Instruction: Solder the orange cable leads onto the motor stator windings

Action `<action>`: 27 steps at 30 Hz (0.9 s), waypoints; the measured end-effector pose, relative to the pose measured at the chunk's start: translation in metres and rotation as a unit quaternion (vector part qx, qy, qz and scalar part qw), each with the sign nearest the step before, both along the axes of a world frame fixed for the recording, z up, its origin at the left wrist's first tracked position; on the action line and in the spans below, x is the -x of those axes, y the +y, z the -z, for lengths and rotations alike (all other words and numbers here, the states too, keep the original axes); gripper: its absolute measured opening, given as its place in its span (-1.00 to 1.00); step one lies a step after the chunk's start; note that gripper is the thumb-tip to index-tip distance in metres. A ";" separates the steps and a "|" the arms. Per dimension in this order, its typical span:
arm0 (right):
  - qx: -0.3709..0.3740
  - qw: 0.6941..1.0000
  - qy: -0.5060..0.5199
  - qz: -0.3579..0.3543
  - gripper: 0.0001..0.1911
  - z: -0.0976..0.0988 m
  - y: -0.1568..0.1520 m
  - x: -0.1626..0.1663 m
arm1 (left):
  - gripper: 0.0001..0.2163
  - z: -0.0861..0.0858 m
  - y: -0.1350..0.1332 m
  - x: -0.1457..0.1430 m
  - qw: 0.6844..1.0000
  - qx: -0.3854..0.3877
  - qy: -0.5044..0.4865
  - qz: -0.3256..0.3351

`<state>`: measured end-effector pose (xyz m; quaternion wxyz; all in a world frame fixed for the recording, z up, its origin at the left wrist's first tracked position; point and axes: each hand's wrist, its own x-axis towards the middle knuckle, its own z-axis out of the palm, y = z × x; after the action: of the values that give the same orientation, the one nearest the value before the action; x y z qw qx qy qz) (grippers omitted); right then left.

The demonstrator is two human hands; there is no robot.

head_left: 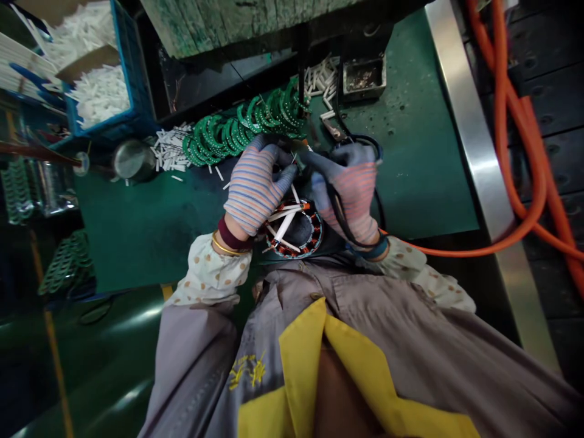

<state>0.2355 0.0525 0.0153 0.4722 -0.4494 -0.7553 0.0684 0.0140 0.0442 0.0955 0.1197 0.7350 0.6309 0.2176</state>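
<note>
My left hand (259,182), in a striped glove with grey fingertips, is closed in a pinch on a thin wire (293,159). My right hand (349,191), gloved alike, is closed close beside it; a black cable (340,213) runs along its palm and wrist, and what its fingers grip is hidden. Just below both hands, near my waist, lies a round motor stator (314,240) with copper windings. Several white sleeves (285,226) cross over its opening, and one slants up toward my left fingertips.
Beyond my hands lie rows of green arc-shaped boards (219,139) and loose white sleeves (171,149). A blue bin (137,91) of white pieces stands far left, near a metal cup (134,161). A small metal tray (364,78) is behind; orange hoses (538,158) hang right.
</note>
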 end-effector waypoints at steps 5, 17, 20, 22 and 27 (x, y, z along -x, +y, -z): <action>0.043 0.998 -0.039 -0.028 -0.64 -0.001 0.016 0.003 | -0.86 0.006 0.003 0.004 1.000 0.004 -0.013 0.005; -0.022 0.999 -0.029 0.031 -0.44 0.001 -0.011 -0.007 | -0.88 0.003 0.010 0.012 0.999 0.000 -0.044 0.010; -0.072 0.997 0.022 0.001 -0.47 -0.001 -0.020 -0.016 | -0.83 0.003 0.017 0.017 0.999 0.017 -0.036 0.022; -0.131 0.987 0.088 -0.043 -0.59 0.000 -0.019 -0.019 | -0.76 0.002 0.022 0.021 0.999 0.021 -0.023 0.043; -0.108 0.988 0.074 -0.085 -0.54 0.018 -0.016 -0.022 | -0.72 -0.001 0.033 0.025 0.997 0.035 0.001 0.065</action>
<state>0.2570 0.0369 -0.0026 0.5645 -0.3241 -0.7568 0.0593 -0.0113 0.0771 0.0962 0.1584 0.7703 0.5890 0.1861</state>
